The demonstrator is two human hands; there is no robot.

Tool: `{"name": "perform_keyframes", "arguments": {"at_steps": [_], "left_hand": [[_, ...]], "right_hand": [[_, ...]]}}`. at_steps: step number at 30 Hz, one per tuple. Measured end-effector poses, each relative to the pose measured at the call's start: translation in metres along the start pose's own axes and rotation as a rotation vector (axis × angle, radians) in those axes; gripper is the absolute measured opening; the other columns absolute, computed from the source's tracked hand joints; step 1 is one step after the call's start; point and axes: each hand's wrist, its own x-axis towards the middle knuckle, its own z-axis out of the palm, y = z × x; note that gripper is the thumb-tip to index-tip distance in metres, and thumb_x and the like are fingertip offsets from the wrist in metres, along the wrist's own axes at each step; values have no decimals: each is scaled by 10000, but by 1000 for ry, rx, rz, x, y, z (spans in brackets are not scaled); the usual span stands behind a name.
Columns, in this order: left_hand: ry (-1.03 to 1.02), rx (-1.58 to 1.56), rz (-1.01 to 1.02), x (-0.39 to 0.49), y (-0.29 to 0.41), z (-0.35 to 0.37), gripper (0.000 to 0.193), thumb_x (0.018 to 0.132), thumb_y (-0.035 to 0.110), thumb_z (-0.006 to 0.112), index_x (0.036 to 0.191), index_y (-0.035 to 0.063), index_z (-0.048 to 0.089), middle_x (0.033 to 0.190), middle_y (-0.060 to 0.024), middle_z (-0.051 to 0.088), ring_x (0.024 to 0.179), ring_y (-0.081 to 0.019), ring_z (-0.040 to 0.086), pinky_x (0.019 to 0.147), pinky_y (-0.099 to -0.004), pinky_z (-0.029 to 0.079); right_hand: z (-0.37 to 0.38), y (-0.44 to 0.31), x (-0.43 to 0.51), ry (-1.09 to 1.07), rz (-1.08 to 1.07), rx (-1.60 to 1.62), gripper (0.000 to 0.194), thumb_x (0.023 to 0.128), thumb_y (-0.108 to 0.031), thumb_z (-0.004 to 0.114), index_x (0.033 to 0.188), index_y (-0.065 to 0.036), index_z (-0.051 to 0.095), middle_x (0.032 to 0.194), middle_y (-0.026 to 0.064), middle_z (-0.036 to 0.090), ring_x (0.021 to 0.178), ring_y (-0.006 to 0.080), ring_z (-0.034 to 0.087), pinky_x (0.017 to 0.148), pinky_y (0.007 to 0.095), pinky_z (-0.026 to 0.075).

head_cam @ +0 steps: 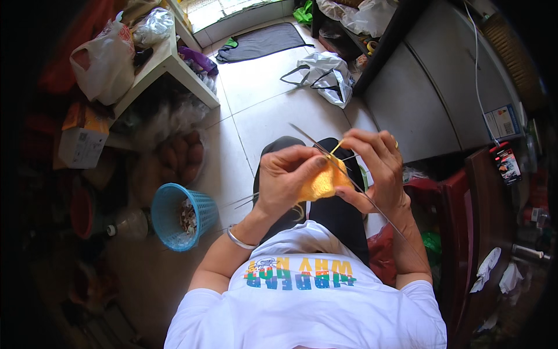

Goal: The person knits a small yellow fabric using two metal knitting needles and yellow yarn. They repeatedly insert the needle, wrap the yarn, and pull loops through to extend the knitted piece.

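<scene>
A small piece of yellow knitting [323, 183] hangs above my lap on thin metal knitting needles. My left hand [285, 176] pinches its left upper edge between thumb and fingers. One long knitting needle [355, 183] slants across the work, from above the knees down past my right wrist. Other needle ends [244, 200] stick out to the left, behind my left hand. With its fingertips, my right hand [378, 168] draws a strand of yellow yarn [337, 147] taut above the work. The right thumb lies at the knitting's lower right side. A loose yarn end [300, 211] dangles below.
A blue plastic basket [205, 213] with scraps inside stands on the floor at the left. Behind it are a bag of brown round items [183, 155] and a white shelf table [163, 65]. Ahead lie a white bag [327, 74] and a grey mat [266, 42]. Dark red wooden furniture [457, 209] stands at right.
</scene>
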Motion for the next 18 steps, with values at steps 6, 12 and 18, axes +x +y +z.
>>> {"name": "perform_keyframes", "arguments": {"at_steps": [6,12,18], "left_hand": [[-2,148,144,-2,-6,8,88,958,21,770,1023,-34,792,923,-49,769,838,-76,702,735,-216,572],[97,44,181,1,-4,-1,109,961,14,768,1065,-12,784,979,-61,772,886,-99,737,785,-229,602],[33,41,236,3,-9,0,135,982,15,741,1106,-34,757,1079,-81,756,929,-115,728,823,-243,600]], "right_hand": [[9,0,13,47,-88,103,747,822,-684,766,1157,-19,710,1183,112,705,965,286,616,886,406,467],[5,-24,-13,92,47,-136,228,819,-204,853,998,-74,795,846,14,687,758,215,545,761,367,427],[1,-23,-14,102,208,153,77,858,-81,789,923,-45,773,727,50,637,679,224,496,644,343,415]]}}
